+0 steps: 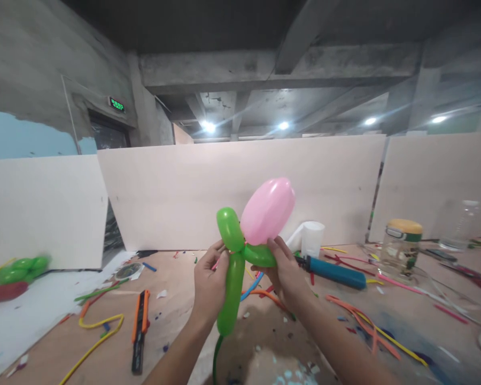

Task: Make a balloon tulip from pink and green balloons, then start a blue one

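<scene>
Joint (241,249) is the key spot: between the two grips, nearer the left one. Left grip (209,275) is pinched in on the green balloon (234,270) right beside the joint, thumb at its left edge. Right grip (284,267) is closed on the outer end of the side bubble (260,255), thumb on the near side, fingers mostly hidden behind.

Long axis: main green line runs near upright through the joint. Top bubble (229,227) is above the left grip, leaning left; long section (230,302) hangs below, between the wrists, thin tail (217,355) under it. Side bubble goes crosswise, joint to right grip. Pink balloon (268,211) sits above and between the grips, tilted up and right, lower end at the joint.

Bubbles look held off the table (172,305); can't tell if the tail touches. Pump (336,271) lies just right of the right grip, not held.
</scene>
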A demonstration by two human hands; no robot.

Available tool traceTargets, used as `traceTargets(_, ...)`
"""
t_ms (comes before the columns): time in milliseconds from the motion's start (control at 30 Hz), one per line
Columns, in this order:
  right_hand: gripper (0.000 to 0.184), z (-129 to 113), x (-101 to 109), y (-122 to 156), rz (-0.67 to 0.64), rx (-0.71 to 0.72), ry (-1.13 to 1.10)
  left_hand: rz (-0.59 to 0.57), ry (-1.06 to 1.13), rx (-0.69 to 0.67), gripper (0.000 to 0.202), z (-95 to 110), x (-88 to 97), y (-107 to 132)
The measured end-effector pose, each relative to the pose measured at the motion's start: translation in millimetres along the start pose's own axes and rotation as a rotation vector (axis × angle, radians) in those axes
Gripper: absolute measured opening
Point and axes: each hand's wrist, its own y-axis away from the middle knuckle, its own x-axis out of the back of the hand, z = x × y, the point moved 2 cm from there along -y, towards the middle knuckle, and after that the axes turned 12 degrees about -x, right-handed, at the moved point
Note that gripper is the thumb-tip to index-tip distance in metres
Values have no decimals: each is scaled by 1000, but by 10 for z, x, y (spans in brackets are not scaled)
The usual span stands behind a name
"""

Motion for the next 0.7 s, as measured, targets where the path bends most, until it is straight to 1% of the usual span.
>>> traceTargets(67, 41, -16, -7, 8, 22, 42, 63, 20, -23, 13, 31, -3, -11, 5)
traceTargets(133, 49, -51, -40, 44, 3, 95, 127, 29, -73, 6, 28, 5, -28, 23)
traceTargets(233, 59, -83, -80, 99, -29, 119, 113, 26, -73, 7, 27, 0, -57, 59)
traceTargets(267, 60, -79, -82, 106, -38, 116, 84, 34, -33, 49, 29, -17, -68, 70)
traceTargets(300, 59, -69, -80, 107, -47, 118, 52, 52, 31, 121, 30, -43, -80, 83)
traceTargets(367, 56, -31, -65, 95, -81, 126, -6, 92, 226, 322, 26, -103, -118, 110)
traceTargets(400, 53, -8, -57, 84, -107, 120, -20, 92, 342, 428, 22, -126, -147, 124)
traceTargets(433, 49, 13, -47, 71, -129, 107, -26, 78, 455, 520, 20, -139, -177, 137)
traceTargets(500, 41, 41, -20, 43, -152, 70, -34, 18, 623, 650, 24, -138, -231, 155)
traceTargets(567, 35, 46, 15, 11, -162, 12, -47, -25, 669, 729, 26, -123, -253, 169)
traceTargets(633, 30, 32, 51, -22, -189, -67, -44, -1, 639, 766, 27, -113, -247, 177)
traceTargets(700, 26, 7, 87, -50, -249, -149, -19, 38, 612, 765, 27, -108, -236, 177)
